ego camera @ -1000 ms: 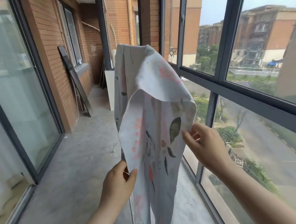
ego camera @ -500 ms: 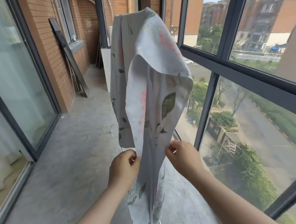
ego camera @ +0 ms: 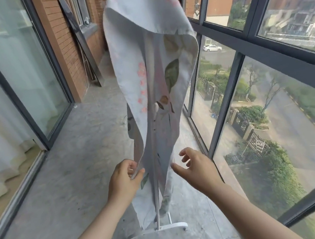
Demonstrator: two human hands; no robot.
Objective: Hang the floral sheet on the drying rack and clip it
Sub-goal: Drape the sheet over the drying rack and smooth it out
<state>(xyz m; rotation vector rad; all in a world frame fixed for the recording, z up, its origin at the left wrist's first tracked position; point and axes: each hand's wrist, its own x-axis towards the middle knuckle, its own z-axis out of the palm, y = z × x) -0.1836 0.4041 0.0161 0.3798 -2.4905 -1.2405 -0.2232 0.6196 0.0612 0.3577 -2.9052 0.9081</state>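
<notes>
Far left: glass door (ego camera: 17, 77). Beyond it a dark board (ego camera: 81, 49) leans on the brick wall (ego camera: 60, 42).

Left hand (ego camera: 123, 181): low and near, thumb and fingers pinching the left edge of the floral sheet (ego camera: 152, 70).

Sheet: draped over the drying rack (ego camera: 174, 226), whose top is out of frame. The sheet's long axis runs up and down along the white upright, and its bottom end hangs just above the rack's foot.

Right hand (ego camera: 197, 166): fingers spread and loosely bent, holding nothing. The thumb tip is just beside the sheet's right edge. I can't tell whether it touches.

Right: dark window frame (ego camera: 229, 109), street below.

Reading: the sheet hangs between my two hands, slightly farther out. Its free right edge lies just left of the right hand, so I judge that hand takes it. No clip in view.
</notes>
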